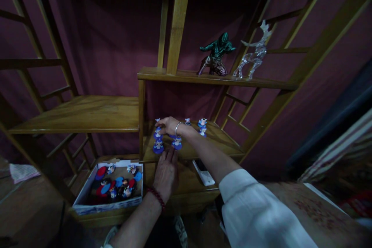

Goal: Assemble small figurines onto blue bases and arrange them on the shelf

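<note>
1. From where I stand, it all comes down to the left-hand row of little figurines on the low shelf (221, 145), close by the upright post (141, 120). The middle figurine (157, 133) of that row stands just beyond the fingertips of the right hand (168, 126), to its left.

2. That figurine looks upright on its purple base, so its long axis runs vertically, while the right hand comes at it sideways, from the right and slightly above.

3. The right hand is the nearer one, its arm slanting across the shelf from the right. Its fingers are bent down at the figurine's head; whether they have pinched it or only touch it, I can't tell.

4. The left hand (167, 168) lies lower, at the shelf's front edge, back upward, fingers stretched forward and close together. I see nothing in its hold, though its underside is hidden.

5. Its fingertips sit just short of the front-right figurine (177, 142), with the front-left figurine (158, 145) ahead and to the left. Contact with either base isn't clear to me.

6. Well apart from the right hand, lower and to the left, is a shallow box (110, 208) holding more figurines, mostly on red and blue bases.
</note>
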`<state>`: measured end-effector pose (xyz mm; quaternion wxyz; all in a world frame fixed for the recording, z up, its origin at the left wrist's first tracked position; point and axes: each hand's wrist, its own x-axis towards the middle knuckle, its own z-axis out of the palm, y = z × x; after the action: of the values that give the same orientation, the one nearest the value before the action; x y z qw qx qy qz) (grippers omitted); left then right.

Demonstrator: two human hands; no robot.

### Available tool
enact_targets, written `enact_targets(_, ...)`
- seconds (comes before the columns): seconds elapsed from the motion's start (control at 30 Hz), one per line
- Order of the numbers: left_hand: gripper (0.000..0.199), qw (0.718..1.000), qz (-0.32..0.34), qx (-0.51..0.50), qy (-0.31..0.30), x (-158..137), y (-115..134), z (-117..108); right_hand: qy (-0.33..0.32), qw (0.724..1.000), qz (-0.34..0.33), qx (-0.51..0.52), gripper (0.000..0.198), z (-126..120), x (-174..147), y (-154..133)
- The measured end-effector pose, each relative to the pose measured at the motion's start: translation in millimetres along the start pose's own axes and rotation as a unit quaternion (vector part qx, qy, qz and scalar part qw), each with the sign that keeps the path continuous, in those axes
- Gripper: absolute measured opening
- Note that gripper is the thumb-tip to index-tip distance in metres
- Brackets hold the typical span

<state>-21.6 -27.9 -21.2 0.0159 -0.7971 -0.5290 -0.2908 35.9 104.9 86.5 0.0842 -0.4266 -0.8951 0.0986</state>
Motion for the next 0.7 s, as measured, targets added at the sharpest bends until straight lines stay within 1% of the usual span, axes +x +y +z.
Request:
enact_targets(0.2, 0.052, 1.000, 0.009, 0.008, -0.008, 0.0, -1.0, 0.4, -0.028, 0.996, 0.015, -0.080, 0.042, 9.7, 10.6, -3.9)
enact_targets(0.33, 0.051, 1.000, 0.007, 0.002, -0.005, 0.2, -1.4, 1.1, -0.041, 0.993, 0.025, -0.112, 0.040, 13.7, 15.1, -3.7)
enact_targets(0.43, 0.052, 1.000, 0.011, 0.002, -0.001, -0.1, -2.5, 2.8, -0.050, 0.992, 0.033, -0.115, 0.037, 13.2, 15.1, -6.1)
enact_targets(0.53, 0.052, 1.000, 0.010, -0.002, 0.002, -0.4, -3.2, 4.5, -0.045, 0.992, 0.033, -0.113, 0.035, 13.5, 14.9, -6.3)
enact_targets(0.7, 0.051, 1.000, 0.007, -0.002, -0.003, -0.3, -2.3, 3.2, -0.029, 0.994, 0.012, -0.103, 0.033, 18.4, 18.3, 0.8)
